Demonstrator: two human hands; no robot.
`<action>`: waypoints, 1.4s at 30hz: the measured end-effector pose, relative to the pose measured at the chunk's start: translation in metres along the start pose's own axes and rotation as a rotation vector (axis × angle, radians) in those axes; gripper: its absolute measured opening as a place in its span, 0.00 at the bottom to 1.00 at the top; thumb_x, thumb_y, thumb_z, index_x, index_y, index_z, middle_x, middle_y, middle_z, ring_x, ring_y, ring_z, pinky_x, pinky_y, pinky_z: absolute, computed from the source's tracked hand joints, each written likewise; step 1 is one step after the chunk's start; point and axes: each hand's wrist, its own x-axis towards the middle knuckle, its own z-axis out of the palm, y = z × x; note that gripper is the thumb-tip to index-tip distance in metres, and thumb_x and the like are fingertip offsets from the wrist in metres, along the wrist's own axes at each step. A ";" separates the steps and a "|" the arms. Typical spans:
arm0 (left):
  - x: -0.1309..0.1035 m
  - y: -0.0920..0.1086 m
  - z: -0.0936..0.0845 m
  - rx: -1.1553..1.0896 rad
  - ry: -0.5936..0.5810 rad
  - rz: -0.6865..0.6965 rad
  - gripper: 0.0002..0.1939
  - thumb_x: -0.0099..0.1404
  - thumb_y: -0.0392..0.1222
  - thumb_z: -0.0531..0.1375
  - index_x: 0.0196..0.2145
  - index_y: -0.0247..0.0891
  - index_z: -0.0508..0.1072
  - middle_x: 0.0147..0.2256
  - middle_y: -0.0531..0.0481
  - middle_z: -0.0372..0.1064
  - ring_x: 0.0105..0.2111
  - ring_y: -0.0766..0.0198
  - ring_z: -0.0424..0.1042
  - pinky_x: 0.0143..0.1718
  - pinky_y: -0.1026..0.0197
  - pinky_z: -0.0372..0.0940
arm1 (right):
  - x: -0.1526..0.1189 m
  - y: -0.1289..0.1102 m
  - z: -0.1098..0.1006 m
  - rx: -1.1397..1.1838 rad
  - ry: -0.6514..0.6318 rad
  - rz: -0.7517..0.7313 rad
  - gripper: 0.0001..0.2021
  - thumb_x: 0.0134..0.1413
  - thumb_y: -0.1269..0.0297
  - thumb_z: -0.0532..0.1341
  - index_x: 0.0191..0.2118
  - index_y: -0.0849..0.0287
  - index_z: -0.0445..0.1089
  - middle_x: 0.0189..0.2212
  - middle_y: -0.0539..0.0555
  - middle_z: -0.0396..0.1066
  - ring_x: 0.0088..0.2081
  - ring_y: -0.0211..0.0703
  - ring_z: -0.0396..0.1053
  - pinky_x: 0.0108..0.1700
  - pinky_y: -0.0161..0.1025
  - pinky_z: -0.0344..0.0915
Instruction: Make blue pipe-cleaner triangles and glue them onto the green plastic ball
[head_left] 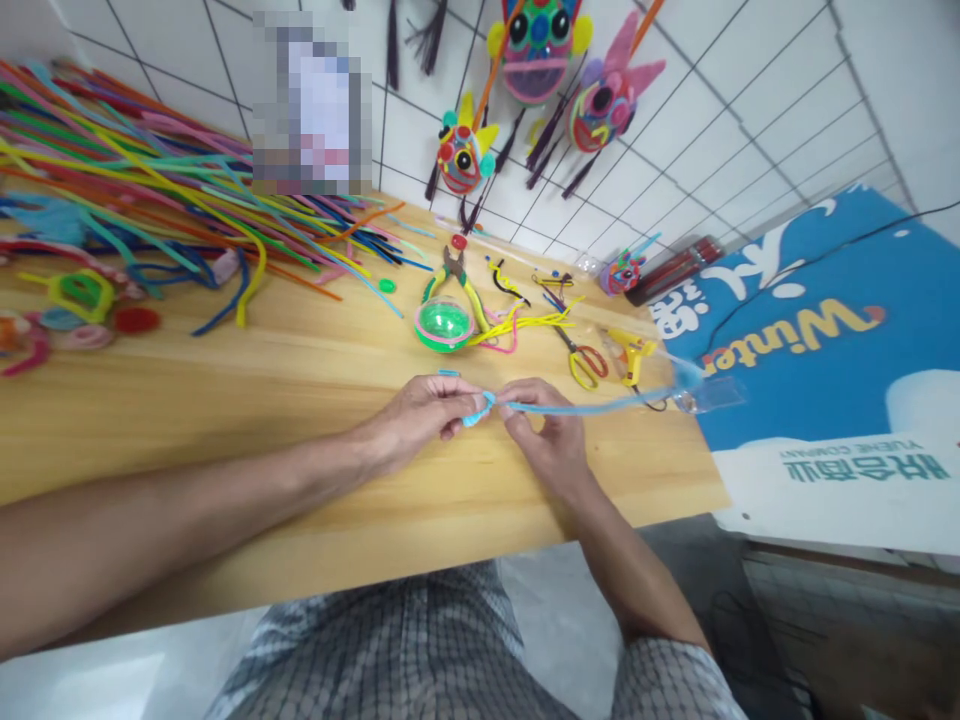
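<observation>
A light-blue pipe cleaner (592, 408) runs between my two hands above the front of the wooden table. My left hand (427, 408) pinches its coiled end, a small blue loop showing at the fingertips. Close beside it, my right hand (551, 430) has thumb and fingers closed on the straight part, whose long tail stretches off to the right and blurs at its far end. Just beyond my hands lies a short blue piece (448, 373). Behind that sits a green bowl-like half shell (444, 328) with a pink rim, in front of green-handled pliers (454, 275).
Many coloured pipe cleaners (150, 190) are heaped at the left. Scissors (585, 362) and a yellow glue gun (634, 352) lie right of the shell, near yellow stems (525, 322). Decorated mask ornaments (461, 160) hang on the white grid wall. A blue printed board (825, 400) adjoins the table's right edge.
</observation>
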 end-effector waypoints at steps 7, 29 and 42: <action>0.003 -0.008 -0.002 -0.160 -0.045 0.006 0.16 0.53 0.50 0.74 0.30 0.35 0.79 0.27 0.53 0.69 0.24 0.71 0.62 0.26 0.66 0.56 | -0.015 0.018 0.013 0.066 0.135 -0.147 0.10 0.60 0.72 0.62 0.42 0.49 0.76 0.40 0.52 0.79 0.43 0.45 0.77 0.49 0.47 0.72; 0.001 -0.007 -0.001 -0.115 -0.011 0.019 0.18 0.53 0.53 0.73 0.28 0.35 0.76 0.25 0.53 0.69 0.25 0.69 0.64 0.26 0.65 0.59 | -0.022 0.034 0.019 0.107 0.118 -0.077 0.06 0.62 0.67 0.62 0.40 0.50 0.76 0.40 0.54 0.79 0.42 0.46 0.77 0.48 0.49 0.73; -0.004 -0.007 0.002 -0.112 -0.029 0.049 0.20 0.55 0.55 0.72 0.32 0.36 0.75 0.30 0.51 0.73 0.30 0.65 0.72 0.29 0.65 0.64 | -0.012 0.019 0.031 0.320 0.143 0.282 0.06 0.55 0.60 0.65 0.31 0.55 0.69 0.29 0.48 0.70 0.32 0.39 0.68 0.36 0.37 0.67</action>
